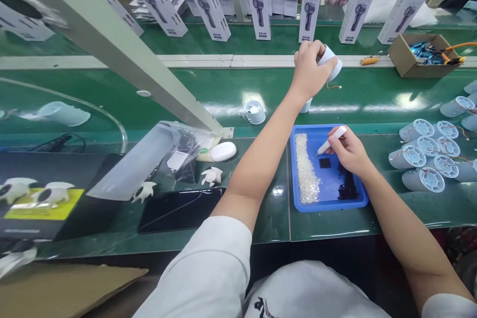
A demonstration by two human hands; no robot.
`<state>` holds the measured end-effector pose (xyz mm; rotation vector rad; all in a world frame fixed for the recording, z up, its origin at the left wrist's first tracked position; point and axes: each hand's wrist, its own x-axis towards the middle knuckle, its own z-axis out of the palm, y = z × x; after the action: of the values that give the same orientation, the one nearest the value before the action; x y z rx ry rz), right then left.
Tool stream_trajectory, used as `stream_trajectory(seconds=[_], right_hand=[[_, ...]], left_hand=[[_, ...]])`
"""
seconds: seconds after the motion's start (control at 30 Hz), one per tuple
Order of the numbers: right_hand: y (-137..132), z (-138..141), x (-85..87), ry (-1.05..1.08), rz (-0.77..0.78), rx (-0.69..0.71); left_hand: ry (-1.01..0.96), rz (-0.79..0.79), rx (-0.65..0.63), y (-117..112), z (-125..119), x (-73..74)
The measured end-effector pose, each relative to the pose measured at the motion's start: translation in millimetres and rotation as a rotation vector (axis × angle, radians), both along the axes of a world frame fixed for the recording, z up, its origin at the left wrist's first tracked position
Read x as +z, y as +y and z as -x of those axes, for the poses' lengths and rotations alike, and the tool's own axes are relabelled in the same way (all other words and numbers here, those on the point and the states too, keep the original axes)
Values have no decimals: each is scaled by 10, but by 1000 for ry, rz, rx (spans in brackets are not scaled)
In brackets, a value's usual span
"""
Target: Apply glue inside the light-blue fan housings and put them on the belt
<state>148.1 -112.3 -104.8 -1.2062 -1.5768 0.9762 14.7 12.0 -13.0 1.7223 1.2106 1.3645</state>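
Note:
My left hand (308, 72) reaches out over the green conveyor and is closed round a white cylindrical fan housing (331, 62) with a thin wire hanging from it. My right hand (348, 151) is over the blue tray (298, 169) and grips a white pen-shaped tool (331, 140), tip pointing down-left toward a small black square pad (324, 163). The tray holds a strip of small clear parts (306, 171) on its left and a heap of dark parts (347, 186) on its right.
Another white housing (254, 112) stands on the belt. Several housings with wires (425, 159) lie at right. White fan blades (211, 175), a plastic bag (179, 151), a black phone (179, 208) and a slanted metal post (122, 54) are at left. Upright product boxes (259, 5) and a cardboard box (408, 59) stand behind.

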Motion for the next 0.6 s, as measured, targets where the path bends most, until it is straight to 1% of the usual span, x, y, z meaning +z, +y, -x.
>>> stream_trajectory(seconds=[0.13, 0.3, 0.4, 0.5, 0.6], right_hand=[[-4, -17, -3, -7, -4, -12], [5, -24, -7, -52, -30, 22], [-7, -18, 42, -112, -124, -10], [-33, -13, 120, -248, -247, -17], [-48, -28, 168, -331, -352, -26]], left_hand=[[-12, -15, 4, -31, 50, 56], [5, -37, -47, -85, 54, 119], [-9, -35, -49, -106, 51, 140], [-44, -24, -54, -122, 56, 164], [-102, -7, -92, -132, 56, 188]])
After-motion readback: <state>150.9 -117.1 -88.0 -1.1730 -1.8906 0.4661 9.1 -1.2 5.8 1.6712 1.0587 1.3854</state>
